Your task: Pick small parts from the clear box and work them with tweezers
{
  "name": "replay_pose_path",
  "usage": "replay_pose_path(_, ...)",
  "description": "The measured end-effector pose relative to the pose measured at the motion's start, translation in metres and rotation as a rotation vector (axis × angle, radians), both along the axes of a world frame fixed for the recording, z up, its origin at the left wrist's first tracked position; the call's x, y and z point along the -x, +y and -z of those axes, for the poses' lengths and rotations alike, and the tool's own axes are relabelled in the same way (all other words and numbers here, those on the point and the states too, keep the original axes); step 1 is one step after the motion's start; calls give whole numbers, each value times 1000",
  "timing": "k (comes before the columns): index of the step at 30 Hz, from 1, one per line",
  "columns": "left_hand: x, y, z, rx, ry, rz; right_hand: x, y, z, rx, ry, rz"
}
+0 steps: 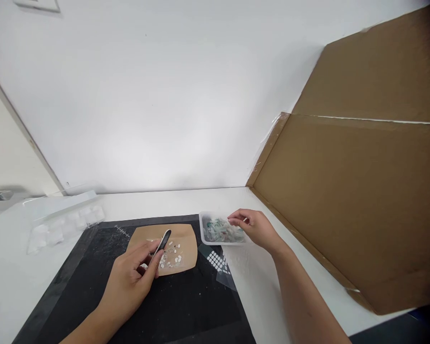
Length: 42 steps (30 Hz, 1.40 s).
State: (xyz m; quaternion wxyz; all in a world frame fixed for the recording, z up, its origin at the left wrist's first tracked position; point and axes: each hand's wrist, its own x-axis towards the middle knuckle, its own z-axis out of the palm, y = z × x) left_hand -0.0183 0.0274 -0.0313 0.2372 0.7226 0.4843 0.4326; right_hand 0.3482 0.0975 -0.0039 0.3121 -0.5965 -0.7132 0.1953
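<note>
My left hand [131, 282] is closed around a dark slim tool [162, 241], probably tweezers, whose tip rests over a tan paper piece [182, 239] scattered with several small white bits [172, 258]. The tan piece lies on a black mat [186, 306]. My right hand [254, 228] reaches to the right edge of a small white tray [202, 224] holding greenish clear bits; its fingers are curled in a pinch on something small that I cannot make out.
A clear sheet with rows of white dots [218, 262] lies between the mat and tray. A clear plastic blister tray [62, 220] sits at the far left. A large brown cardboard panel [351, 200] stands along the right, against the white wall.
</note>
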Motion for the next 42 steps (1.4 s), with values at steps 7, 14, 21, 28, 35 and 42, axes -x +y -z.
replay_pose_path(7, 0, -1, 0, -21, -21, -1, 3, 5, 10, 23, 190, 49)
replay_pose_path(14, -1, 0, -3, -42, 14, -27, 14, 0, 8, 106, 540, -59)
replay_pose_path(21, -2, -4, -6, -77, 14, -7, 33, -2, 12, 37, 426, -56)
replay_pose_path(28, -3, -2, -8, -124, 56, -21, 32, -1, 13, 158, 302, -126)
replay_pose_path(35, -3, -1, -7, -158, 49, -23, 19, 4, 17, 135, 351, -93)
replay_pose_path(42, -4, 0, -7, -120, 29, -20, 10, 7, 25, -60, 130, 48)
